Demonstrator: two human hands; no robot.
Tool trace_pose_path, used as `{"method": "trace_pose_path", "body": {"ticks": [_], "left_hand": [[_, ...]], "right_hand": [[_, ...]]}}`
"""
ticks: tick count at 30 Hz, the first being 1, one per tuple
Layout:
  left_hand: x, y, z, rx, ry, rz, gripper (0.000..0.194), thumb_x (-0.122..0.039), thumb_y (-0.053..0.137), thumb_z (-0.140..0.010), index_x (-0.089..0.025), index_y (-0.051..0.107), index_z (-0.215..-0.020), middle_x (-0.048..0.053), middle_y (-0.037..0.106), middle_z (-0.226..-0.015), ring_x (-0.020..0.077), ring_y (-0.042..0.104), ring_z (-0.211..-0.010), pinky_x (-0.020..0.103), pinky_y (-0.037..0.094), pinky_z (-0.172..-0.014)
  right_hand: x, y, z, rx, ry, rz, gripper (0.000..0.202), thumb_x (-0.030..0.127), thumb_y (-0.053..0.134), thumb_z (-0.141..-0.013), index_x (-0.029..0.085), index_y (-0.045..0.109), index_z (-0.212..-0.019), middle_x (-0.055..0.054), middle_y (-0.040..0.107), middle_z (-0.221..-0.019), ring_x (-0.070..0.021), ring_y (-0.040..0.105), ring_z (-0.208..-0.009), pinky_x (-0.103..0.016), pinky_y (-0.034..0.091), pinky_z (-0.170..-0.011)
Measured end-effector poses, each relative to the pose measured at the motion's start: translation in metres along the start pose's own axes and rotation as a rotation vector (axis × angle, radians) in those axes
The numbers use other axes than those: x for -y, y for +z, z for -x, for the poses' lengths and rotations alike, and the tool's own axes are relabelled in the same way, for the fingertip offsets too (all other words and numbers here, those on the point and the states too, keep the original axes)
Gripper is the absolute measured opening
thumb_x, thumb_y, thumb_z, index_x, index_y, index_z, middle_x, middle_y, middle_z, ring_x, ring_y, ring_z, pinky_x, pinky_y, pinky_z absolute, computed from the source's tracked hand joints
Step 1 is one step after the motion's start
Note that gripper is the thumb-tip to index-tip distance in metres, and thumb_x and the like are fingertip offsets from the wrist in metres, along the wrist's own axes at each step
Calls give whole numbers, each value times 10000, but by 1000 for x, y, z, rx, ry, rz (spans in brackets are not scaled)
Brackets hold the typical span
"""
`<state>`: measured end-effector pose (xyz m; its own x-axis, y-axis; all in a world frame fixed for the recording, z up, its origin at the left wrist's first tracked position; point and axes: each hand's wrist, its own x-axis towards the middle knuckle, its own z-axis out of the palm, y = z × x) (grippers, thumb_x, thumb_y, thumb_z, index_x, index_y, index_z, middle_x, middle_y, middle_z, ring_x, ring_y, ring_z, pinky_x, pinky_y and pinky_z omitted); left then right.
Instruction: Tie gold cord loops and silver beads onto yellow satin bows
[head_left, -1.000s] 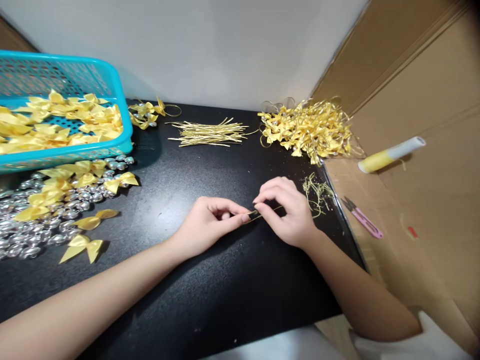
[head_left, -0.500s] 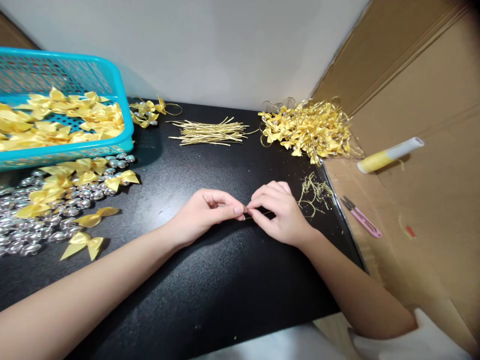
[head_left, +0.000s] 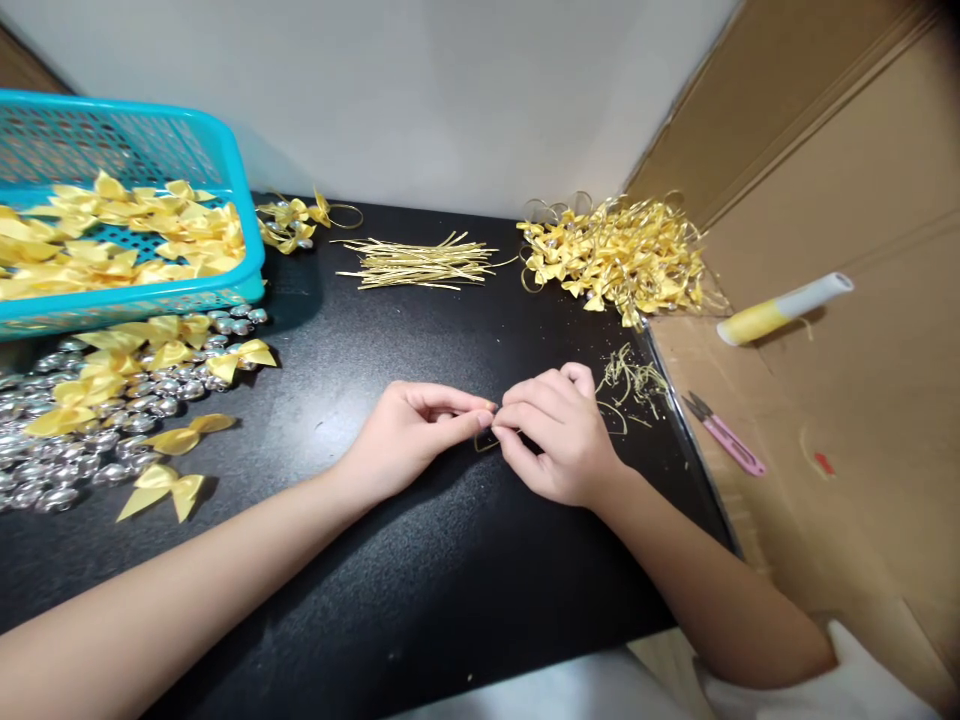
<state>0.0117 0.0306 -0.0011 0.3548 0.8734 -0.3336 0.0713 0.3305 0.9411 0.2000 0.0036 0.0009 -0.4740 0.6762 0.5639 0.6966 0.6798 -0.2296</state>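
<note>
Over the middle of the black table, my left hand [head_left: 420, 432] and my right hand [head_left: 555, 435] meet at their fingertips. Both are pinched on a thin gold cord [head_left: 487, 446], part of which shows as a small bend below the fingers. The rest of it is hidden by the fingers. Beyond my hands lies a bundle of gold cords [head_left: 427, 262]. Short cord scraps [head_left: 630, 375] are scattered just right of my right hand.
A turquoise basket [head_left: 251, 235] of yellow bows stands at the left, with silver beads [head_left: 97, 440] and loose bows [head_left: 169, 487] before it. Bows with cord loops [head_left: 622, 255] are heaped at back right. Pink snips [head_left: 727, 440] and a tube [head_left: 784, 308] lie on cardboard at the right.
The fingers of both hands have shifted slightly around the cord, and a bend of it now shows below the fingertips. The right hand's fingers are curled a little differently.
</note>
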Motion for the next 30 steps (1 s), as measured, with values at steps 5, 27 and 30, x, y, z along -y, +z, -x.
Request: {"method": "trace_pose_path", "body": {"ticks": [5, 27, 30], "left_hand": [[1, -2, 2, 22, -5, -129, 228, -339, 766, -681, -144, 802, -794, 28, 670, -554, 106, 500, -479, 215, 335, -469], [-1, -6, 1, 190, 23, -237, 278, -398, 752, -710, -123, 764, -746, -19, 498, -486, 67, 295, -464, 209, 202, -437], [-2, -5, 1, 193, 38, -182, 245, -376, 750, -722, -131, 750, -722, -33, 466, -487, 67, 297, -473, 208, 215, -446]], "right_hand": [[-2, -1, 0, 45, 26, -14, 164, 191, 517, -921, 193, 601, -781, -2, 679, -819, -144, 519, -746, -362, 284, -774], [-2, 1, 1, 3, 43, -104, 122, 226, 560, -939, 207, 626, -838, -7, 675, -837, -143, 560, -758, -362, 325, -796], [-4, -1, 0, -35, 168, -270, 46, 223, 596, -900, 206, 634, -881, -22, 665, -875, -158, 592, -824, -352, 381, -806]]}}
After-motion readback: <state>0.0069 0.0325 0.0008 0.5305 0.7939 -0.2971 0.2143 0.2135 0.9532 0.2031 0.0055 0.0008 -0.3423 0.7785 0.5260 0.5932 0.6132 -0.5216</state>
